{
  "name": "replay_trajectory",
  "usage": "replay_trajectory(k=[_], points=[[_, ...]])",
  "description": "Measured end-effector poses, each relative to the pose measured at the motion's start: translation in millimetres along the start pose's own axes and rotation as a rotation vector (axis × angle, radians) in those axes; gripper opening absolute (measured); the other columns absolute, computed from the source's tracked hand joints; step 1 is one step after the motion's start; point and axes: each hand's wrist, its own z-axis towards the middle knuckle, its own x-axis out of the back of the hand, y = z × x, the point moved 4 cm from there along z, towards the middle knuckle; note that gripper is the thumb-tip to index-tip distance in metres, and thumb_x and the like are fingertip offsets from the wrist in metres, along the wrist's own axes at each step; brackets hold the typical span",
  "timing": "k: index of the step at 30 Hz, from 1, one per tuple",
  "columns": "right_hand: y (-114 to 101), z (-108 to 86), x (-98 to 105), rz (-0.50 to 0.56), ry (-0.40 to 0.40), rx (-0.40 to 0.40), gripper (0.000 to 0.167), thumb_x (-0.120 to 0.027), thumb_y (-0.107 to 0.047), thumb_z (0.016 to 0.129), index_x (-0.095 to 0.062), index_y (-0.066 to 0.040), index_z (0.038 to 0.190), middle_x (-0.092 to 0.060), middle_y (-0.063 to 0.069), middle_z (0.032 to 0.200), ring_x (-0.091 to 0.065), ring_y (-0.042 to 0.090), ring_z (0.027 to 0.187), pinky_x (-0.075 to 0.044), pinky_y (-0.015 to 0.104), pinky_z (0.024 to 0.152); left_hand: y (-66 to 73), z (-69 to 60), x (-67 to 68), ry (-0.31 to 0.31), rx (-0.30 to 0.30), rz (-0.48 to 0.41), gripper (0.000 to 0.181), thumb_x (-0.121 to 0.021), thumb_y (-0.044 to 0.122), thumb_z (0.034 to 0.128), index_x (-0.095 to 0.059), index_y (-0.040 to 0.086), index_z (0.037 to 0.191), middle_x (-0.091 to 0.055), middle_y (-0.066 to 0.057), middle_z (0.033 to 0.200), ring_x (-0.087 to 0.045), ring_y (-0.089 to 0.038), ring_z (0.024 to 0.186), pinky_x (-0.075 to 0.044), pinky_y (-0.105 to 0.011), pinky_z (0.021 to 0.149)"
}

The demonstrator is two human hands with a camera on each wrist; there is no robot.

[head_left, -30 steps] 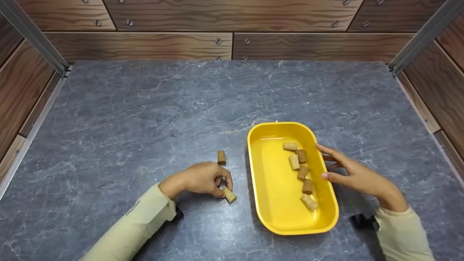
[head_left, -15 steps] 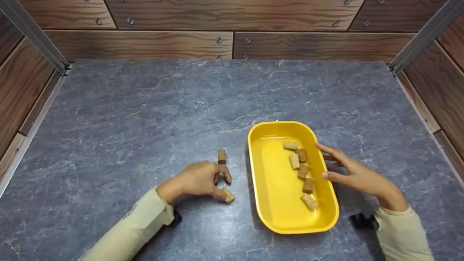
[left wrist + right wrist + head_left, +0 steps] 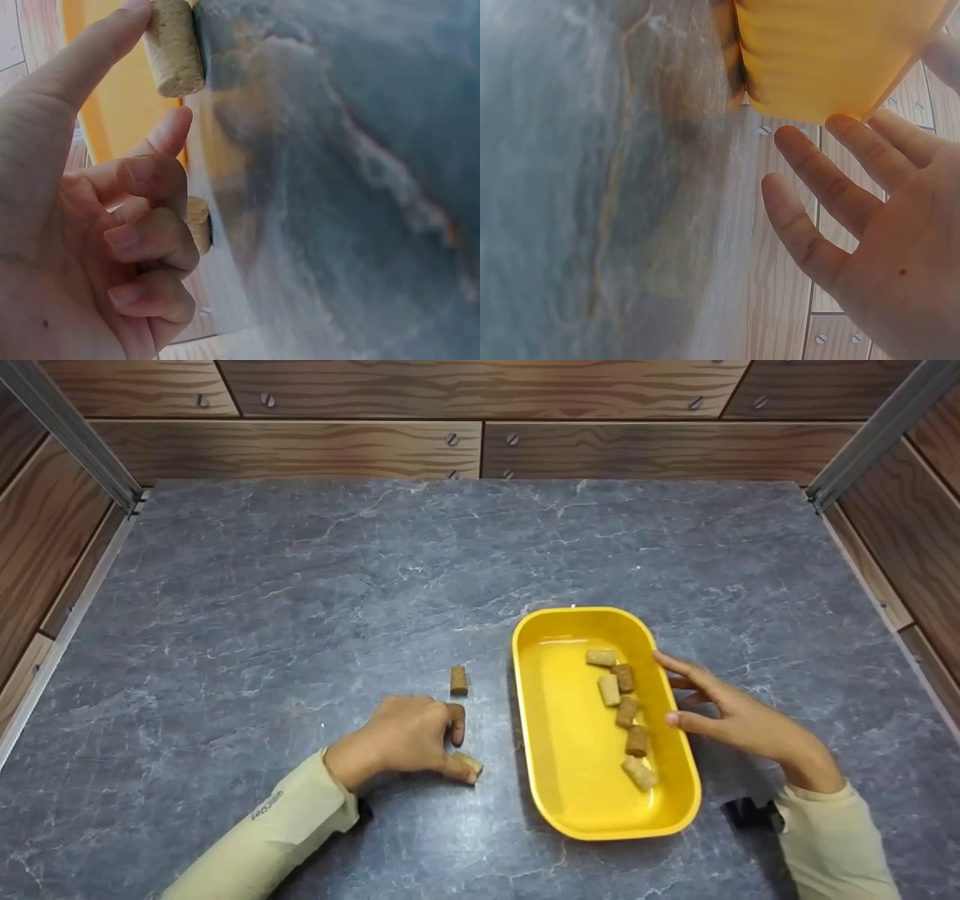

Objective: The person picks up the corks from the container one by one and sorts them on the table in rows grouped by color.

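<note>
My left hand (image 3: 409, 735) is low over the table, its thumb touching a pale cork (image 3: 469, 762) that lies on its side. A gap separates the index finger from that cork. In the left wrist view the thumb tip meets the pale cork (image 3: 176, 52), while the other fingers bend loosely around nothing. Just beyond the hand a brown cork (image 3: 458, 680) stays on the table. At the right, the yellow tray (image 3: 559, 831) contains several light and dark corks (image 3: 609, 690). My right hand (image 3: 739, 727) touches the tray's right rim with thumb and index fingertip, fingers fairly straight.
A grey marbled tabletop (image 3: 300, 585) extends under everything. Wood-patterned panels (image 3: 300, 450) border it at the back and both sides. Metal posts (image 3: 855, 450) rise at the back corners.
The left index finger has drawn away from the pale cork. The cork has turned and shifted slightly left under the thumb. The right hand and tray stay nearly still.
</note>
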Motion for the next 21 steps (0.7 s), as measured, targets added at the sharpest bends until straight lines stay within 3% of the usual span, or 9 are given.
replay_trajectory(k=[8, 13, 21], points=[[0, -0.5, 0, -0.002, -0.001, 0.0, 0.068, -0.057, -0.02, 0.097, -0.02, -0.02, 0.155, -0.032, 0.018, 0.153, -0.043, -0.013, 0.116, -0.047, 0.028, 0.092, 5.8, -5.4, -0.7, 0.036, 0.018, 0.111, 0.053, -0.069, 0.075, 0.0639, -0.059, 0.024, 0.066, -0.052, 0.009, 0.056, -0.047, -0.011, 0.053, -0.036, -0.033, 0.051], [-1, -0.6, -1, -0.01, 0.003, 0.007, 0.068, -0.057, -0.02, 0.097, -0.02, -0.02, 0.155, -0.033, 0.019, 0.152, -0.044, -0.012, 0.116, -0.047, 0.029, 0.093, 12.4, -3.7, -3.3, 0.034, 0.006, 0.167, 0.051, -0.068, 0.073, 0.0665, -0.06, 0.022, 0.065, -0.052, 0.006, 0.055, -0.048, -0.013, 0.052, -0.037, -0.033, 0.049], [-1, -0.4, -1, 0.001, -0.003, 0.011, 0.068, -0.057, -0.019, 0.098, -0.02, -0.021, 0.155, -0.032, 0.018, 0.153, -0.043, -0.012, 0.117, -0.047, 0.032, 0.093, 12.6, -10.9, -0.5, 0.024, -0.049, 0.112, 0.041, -0.074, 0.057, 0.0713, -0.061, 0.018, 0.078, -0.052, 0.006, 0.06, -0.047, -0.014, 0.056, -0.038, -0.032, 0.051]])
